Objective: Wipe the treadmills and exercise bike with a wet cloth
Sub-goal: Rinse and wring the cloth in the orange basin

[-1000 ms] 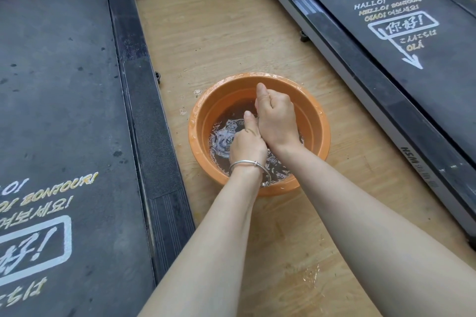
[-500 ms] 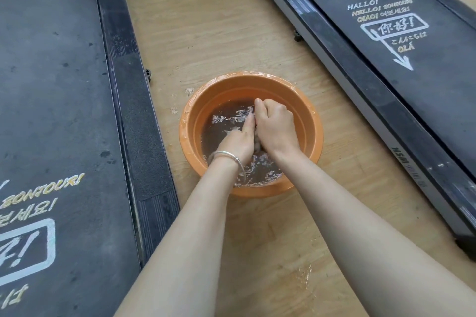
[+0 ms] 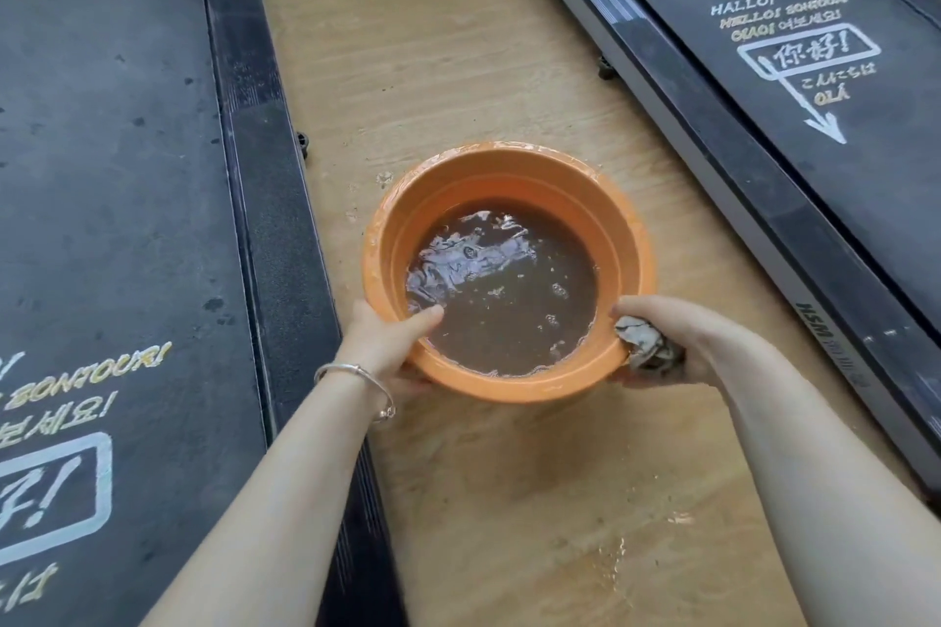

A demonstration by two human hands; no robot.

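An orange basin [image 3: 509, 168] of brown, dirty water sits on the wooden floor between two treadmills. My left hand [image 3: 392, 336] grips its near-left rim, thumb inside over the water. My right hand [image 3: 677, 336] holds a wadded grey wet cloth [image 3: 644, 346] pressed against the basin's near-right rim. A black treadmill [image 3: 117, 219] lies to the left and another black treadmill [image 3: 794, 127] to the right, both with white printed greetings on the belts.
Wet patches [image 3: 641, 545] shine on the wooden floor [image 3: 438, 56] near my right forearm. A silver bracelet [image 3: 356, 374] circles my left wrist. The treadmill side rails flank the basin closely on both sides.
Both hands came out of the water, where they were squeezing the cloth together, and moved apart to the basin's rim. The cloth left the water in my right hand.
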